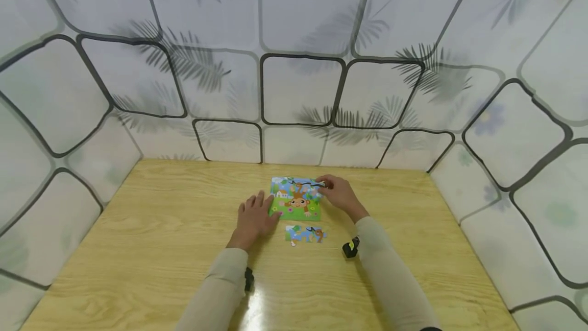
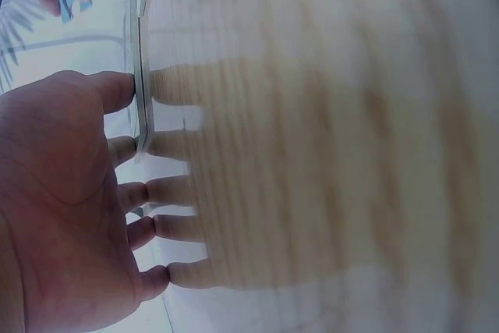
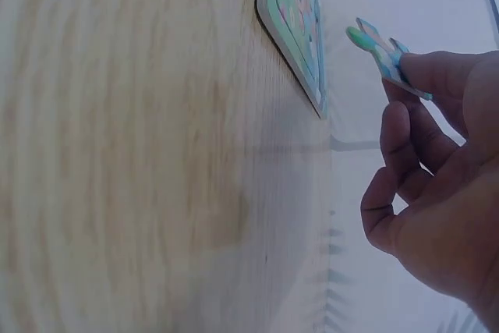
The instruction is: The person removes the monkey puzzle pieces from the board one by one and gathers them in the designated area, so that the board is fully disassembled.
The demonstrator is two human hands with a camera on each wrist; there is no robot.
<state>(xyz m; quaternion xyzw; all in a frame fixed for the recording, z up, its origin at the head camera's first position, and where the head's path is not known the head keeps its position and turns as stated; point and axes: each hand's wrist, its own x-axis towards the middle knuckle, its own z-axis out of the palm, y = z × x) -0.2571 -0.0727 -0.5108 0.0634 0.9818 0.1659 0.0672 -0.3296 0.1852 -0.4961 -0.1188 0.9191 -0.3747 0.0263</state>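
Note:
A jigsaw puzzle board [image 1: 296, 212] with a cartoon monkey on green grass lies flat on the table. My left hand [image 1: 254, 216] rests at its left side, fingers spread, and in the left wrist view the thumb [image 2: 117, 91] touches the board's edge. Over the board's upper right corner, my right hand [image 1: 340, 193] pinches a jigsaw piece [image 3: 386, 60] between thumb and fingers. In the right wrist view this blue and green piece is held up off the board, tilted. Several more jigsaw pieces [image 1: 303, 234] lie together just in front of the board.
The wooden table [image 1: 174, 229] runs back to a patterned wall covering [image 1: 298, 91], which also encloses the left and right sides. Small black wrist cameras sit by both forearms, one beside the right sleeve [image 1: 386, 269].

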